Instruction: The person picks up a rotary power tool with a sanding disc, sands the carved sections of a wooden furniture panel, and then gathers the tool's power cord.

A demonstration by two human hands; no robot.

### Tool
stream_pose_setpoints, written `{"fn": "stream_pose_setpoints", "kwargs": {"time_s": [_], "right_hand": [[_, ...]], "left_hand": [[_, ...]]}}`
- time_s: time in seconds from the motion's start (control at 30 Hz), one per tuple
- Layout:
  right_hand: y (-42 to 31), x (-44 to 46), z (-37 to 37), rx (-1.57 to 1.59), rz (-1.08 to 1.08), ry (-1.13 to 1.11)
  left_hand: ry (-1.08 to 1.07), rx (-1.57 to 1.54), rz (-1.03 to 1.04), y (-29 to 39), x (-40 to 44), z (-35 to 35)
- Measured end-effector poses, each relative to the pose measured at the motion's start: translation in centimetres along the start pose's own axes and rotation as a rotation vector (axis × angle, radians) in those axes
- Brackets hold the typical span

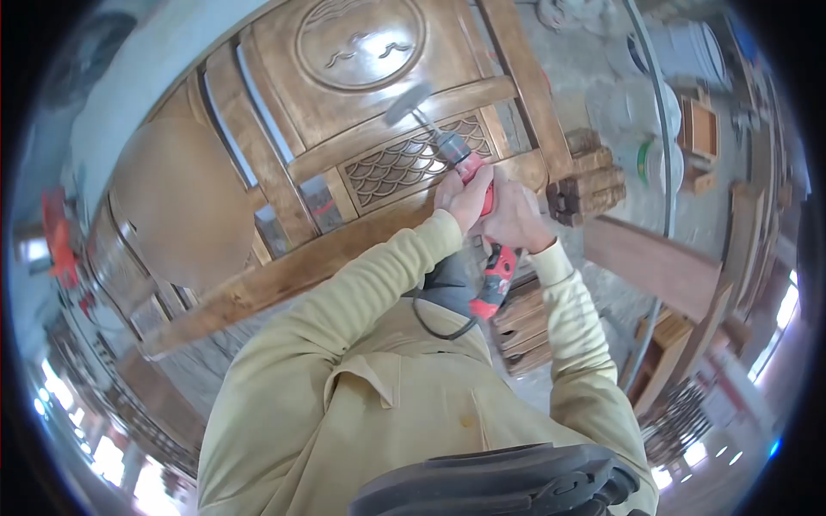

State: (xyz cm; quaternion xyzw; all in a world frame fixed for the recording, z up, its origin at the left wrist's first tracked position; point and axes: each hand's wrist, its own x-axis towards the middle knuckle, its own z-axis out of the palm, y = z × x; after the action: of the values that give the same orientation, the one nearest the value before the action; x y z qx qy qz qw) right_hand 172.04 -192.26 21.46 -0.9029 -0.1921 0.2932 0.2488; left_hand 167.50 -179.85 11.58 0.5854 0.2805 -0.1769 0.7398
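Note:
Both of my hands are closed around a red and black power drill (496, 277). My left hand (465, 196) wraps the front of its body just behind the chuck, and my right hand (514, 215) grips it farther back. From the chuck a thin shaft carries a grey disc (408, 103), blurred, over the brown varnished wooden panel (267, 82). Below the disc lies a strip of carved fish-scale pattern (391, 172). A round carved medallion (361, 43) is farther up the panel. The drill's dark cable loops down in front of my torso.
A large blurred round shape (185, 202) covers the panel's left part. Stacked wood blocks (589, 185) and a reddish board (654, 262) lie to the right. A white bucket (688, 53) stands at the upper right, near a grey hose (668, 172). Wooden pieces (522, 327) sit below the drill.

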Motion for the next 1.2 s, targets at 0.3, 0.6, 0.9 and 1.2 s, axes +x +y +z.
{"fn": "stream_pose_setpoints", "kwargs": {"time_s": [0.3,0.6,0.9,1.2], "right_hand": [[-6.9,-4.1,17.0,0.66,0.456,0.516],[-14.5,1.2,18.2,0.878,0.715,0.751],[-22.4,0.2,21.4,1.058,0.817,0.702],[-28.6,-0.9,24.7,1.069,0.862,0.578]], "left_hand": [[-0.35,0.999,0.031,5.7,-5.1,-7.9],[-0.578,1.303,0.111,10.9,-1.7,-12.0],[-0.692,1.349,0.093,8.0,-2.8,-21.4],[-0.735,1.278,-0.021,8.6,-6.2,-27.3]]}}
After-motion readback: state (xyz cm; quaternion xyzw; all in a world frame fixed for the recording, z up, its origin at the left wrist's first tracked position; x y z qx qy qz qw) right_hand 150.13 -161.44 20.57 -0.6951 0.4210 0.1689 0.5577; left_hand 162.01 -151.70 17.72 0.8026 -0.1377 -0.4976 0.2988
